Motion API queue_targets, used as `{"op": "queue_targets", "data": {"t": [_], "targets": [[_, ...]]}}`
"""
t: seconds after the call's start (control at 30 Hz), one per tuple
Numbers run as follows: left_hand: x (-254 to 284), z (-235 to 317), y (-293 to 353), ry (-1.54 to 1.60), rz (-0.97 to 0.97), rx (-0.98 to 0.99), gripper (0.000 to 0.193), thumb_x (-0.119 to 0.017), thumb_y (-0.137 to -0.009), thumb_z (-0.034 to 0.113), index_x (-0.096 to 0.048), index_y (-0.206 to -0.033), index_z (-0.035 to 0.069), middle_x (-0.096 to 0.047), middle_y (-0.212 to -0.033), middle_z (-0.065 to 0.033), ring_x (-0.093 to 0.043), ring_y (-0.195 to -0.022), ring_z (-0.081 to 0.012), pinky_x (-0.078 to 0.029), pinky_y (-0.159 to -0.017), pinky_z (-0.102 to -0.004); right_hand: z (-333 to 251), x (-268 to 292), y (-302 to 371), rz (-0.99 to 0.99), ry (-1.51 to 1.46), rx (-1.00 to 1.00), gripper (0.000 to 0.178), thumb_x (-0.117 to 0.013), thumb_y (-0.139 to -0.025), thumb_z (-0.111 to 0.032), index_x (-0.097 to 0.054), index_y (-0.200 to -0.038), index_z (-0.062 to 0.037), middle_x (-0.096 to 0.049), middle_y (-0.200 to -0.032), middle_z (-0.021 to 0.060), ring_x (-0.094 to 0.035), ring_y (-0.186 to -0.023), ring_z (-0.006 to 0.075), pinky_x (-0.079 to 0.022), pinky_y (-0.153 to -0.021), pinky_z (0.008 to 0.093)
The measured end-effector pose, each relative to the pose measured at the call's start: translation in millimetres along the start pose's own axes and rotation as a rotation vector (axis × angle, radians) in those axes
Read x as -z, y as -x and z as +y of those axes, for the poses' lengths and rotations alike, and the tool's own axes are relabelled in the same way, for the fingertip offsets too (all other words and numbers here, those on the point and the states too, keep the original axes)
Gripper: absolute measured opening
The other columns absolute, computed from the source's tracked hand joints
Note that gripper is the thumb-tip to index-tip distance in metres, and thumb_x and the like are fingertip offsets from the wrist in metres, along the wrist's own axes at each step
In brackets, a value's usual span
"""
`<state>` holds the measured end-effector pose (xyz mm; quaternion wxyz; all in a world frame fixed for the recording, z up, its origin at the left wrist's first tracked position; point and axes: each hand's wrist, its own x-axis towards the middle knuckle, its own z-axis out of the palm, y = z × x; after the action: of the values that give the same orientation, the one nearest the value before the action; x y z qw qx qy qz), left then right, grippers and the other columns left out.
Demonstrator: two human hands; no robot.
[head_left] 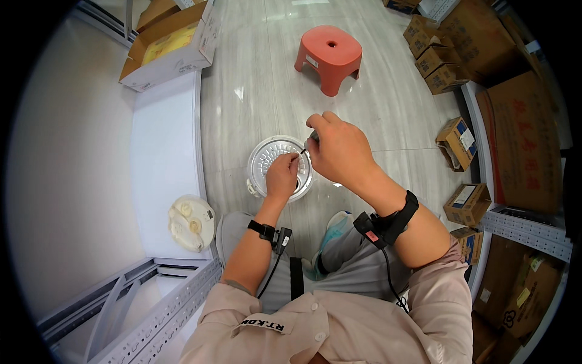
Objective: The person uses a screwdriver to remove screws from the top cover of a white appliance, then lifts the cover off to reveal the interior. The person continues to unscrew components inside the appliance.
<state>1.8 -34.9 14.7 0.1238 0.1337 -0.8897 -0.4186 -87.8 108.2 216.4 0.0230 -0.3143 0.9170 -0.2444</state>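
Left hand (282, 176): fingers pinched shut on a thin dark pin (302, 151), over the round silver lid (267, 159).
Right hand (339, 148): grip closed around a small dark tool (313, 137), at 2 o'clock from the left hand, very near it.
Round silver lid: low over the floor, just beyond the knees, in the picture centre.
Red stool (328, 56): on the floor at 12 o'clock, well apart.
White round part (191, 222): on the white shelf (163, 158), at 8 o'clock from the lid.
Cardboard boxes (461, 142): along the right, about 3 o'clock.

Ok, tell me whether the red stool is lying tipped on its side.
No, the red stool stands upright on its legs on the grey floor, its seat facing up.
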Motion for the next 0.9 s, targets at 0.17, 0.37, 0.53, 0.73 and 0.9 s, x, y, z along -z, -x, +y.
{"op": "queue_targets", "data": {"t": [0.17, 0.37, 0.53, 0.73, 0.9], "targets": [[1, -13, -1, 0.258, 0.036, 0.205, 0.016, -0.061, -0.101, 0.009, -0.069, -0.108, -0.002, -0.076, -0.097, -0.0125, -0.069, -0.078, -0.0182, -0.055, -0.071, -0.0328, 1, -4, -2, -0.03, 0.031, -0.002, 0.021, -0.072, -0.085, -0.009, -0.067, -0.104, -0.0032, -0.068, -0.095, 0.0147, -0.069, -0.078, 0.0367, -0.056, -0.067, 0.0459], [13, -32, -8, 0.586, 0.038, 0.412, 0.018, -0.057, -0.104, 0.011, -0.07, -0.107, -0.002, -0.077, -0.095, -0.0082, -0.069, -0.078, -0.0117, -0.055, -0.072, -0.0284, 2, -6, 0, 0.015, 0.04, 0.002, 0.013, -0.068, -0.078, -0.005, -0.064, -0.09, -0.001, -0.064, -0.088, 0.0182, -0.069, -0.074, 0.0398, -0.056, -0.062, 0.0482], [18, -24, -2, 0.259, -0.051, 0.279, 0.019, -0.062, -0.102, 0.013, -0.07, -0.11, -0.002, -0.076, -0.094, -0.0096, -0.069, -0.079, -0.0151, -0.056, -0.075, -0.0302, 4, -9, 3, -0.031, 0.051, -0.005, 0.012, -0.067, -0.078, -0.003, -0.064, -0.09, -0.0001, -0.064, -0.088, 0.0186, -0.07, -0.075, 0.0401, -0.056, -0.063, 0.0485], [15, -19, 3, 0.069, -0.102, 0.118, 0.016, -0.063, -0.099, 0.01, -0.072, -0.107, -0.001, -0.076, -0.093, -0.0151, -0.073, -0.083, -0.0243, -0.057, -0.079, -0.0344, 4, -10, 3, -0.032, 0.042, 0.015, 0.011, -0.067, -0.078, -0.002, -0.064, -0.089, 0.0, -0.064, -0.088, 0.0189, -0.069, -0.075, 0.0402, -0.057, -0.063, 0.0481], [16, -22, 2, 0.169, -0.078, 0.215, 0.016, -0.064, -0.097, 0.01, -0.072, -0.106, 0.0, -0.076, -0.098, -0.0181, -0.074, -0.092, -0.0296, -0.057, -0.082, -0.0383, 5, -9, 3, -0.029, 0.056, 0.019, 0.011, -0.068, -0.078, -0.003, -0.064, -0.088, -0.0003, -0.064, -0.088, 0.0186, -0.07, -0.074, 0.0402, -0.057, -0.063, 0.0477]]}}
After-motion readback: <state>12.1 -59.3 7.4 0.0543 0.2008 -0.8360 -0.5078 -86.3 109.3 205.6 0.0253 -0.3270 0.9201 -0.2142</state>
